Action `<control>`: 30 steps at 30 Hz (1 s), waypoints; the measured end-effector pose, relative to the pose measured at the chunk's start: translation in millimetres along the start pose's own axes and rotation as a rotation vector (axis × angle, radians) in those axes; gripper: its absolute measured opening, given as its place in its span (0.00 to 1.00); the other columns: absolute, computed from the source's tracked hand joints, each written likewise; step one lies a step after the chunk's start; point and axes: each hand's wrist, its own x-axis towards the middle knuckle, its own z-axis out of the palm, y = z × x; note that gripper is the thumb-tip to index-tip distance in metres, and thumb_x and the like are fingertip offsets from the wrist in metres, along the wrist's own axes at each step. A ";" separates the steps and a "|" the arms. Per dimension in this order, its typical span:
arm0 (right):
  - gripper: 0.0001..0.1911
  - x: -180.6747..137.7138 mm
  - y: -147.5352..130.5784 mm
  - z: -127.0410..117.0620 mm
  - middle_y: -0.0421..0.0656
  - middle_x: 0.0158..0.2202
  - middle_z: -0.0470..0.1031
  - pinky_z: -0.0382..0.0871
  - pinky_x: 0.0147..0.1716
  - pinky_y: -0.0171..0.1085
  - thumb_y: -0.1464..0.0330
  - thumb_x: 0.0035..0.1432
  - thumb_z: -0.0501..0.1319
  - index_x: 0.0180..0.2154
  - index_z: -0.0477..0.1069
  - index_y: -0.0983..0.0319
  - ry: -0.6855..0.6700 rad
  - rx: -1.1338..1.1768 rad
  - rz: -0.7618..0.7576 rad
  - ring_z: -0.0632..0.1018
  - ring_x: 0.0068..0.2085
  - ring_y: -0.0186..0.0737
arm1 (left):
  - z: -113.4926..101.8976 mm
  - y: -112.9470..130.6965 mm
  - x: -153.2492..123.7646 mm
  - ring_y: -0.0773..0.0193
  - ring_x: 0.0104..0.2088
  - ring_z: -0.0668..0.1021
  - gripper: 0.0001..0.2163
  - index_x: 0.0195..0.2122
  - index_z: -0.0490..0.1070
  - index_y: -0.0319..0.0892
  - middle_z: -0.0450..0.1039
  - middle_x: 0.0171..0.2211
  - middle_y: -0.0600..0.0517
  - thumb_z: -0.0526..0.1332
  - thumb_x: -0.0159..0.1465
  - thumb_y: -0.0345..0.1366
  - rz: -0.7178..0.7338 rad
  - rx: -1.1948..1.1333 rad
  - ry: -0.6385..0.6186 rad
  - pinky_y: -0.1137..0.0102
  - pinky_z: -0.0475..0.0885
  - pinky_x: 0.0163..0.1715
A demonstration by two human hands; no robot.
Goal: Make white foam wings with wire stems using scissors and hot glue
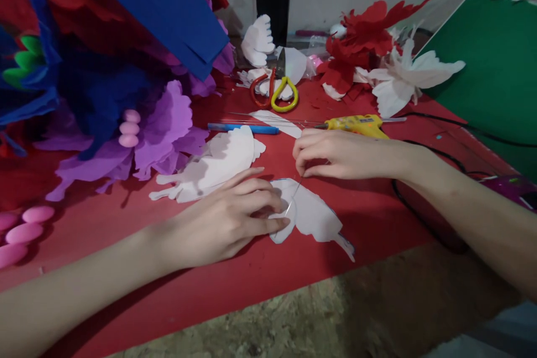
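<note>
A white foam petal cutout [312, 215] lies on the red sheet [369, 218] covering the table. My left hand [229, 215] rests on the petal's left edge, fingers curled and pressing it down. My right hand [335, 154] is just above the petal, fingers pinched on a thin wire [295, 193] that slants down onto the petal. A second, larger stack of white petal cutouts [213, 165] lies just beyond my left hand.
A yellow glue gun [356, 125] with a black cord [423, 207] lies behind my right hand. A blue pen [243, 128], red and yellow scissors [274, 92], purple and blue foam flowers [138, 134], red and white flowers [377, 50], pink beads [25, 232] and a green sheet [495, 61] surround them.
</note>
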 end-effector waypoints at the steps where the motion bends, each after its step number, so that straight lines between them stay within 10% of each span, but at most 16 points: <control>1: 0.08 -0.4 0.4 0.1 0.43 0.34 0.69 0.59 0.39 0.38 0.69 0.60 0.53 0.30 0.68 0.63 0.009 -0.003 -0.001 0.66 0.39 0.36 | -0.1 0.0 0.0 0.63 0.45 0.72 0.15 0.43 0.74 0.40 0.75 0.40 0.48 0.49 0.65 0.25 0.001 0.000 -0.001 0.62 0.59 0.58; 30: 0.11 -18.2 -24.5 -8.5 0.41 0.35 0.70 0.58 0.40 0.38 0.68 0.64 0.47 0.32 0.65 0.62 0.109 -0.005 0.024 0.67 0.36 0.35 | -9.0 -0.8 3.7 0.65 0.49 0.73 0.14 0.43 0.71 0.41 0.75 0.44 0.50 0.50 0.62 0.22 -0.272 -0.158 -0.031 0.51 0.42 0.62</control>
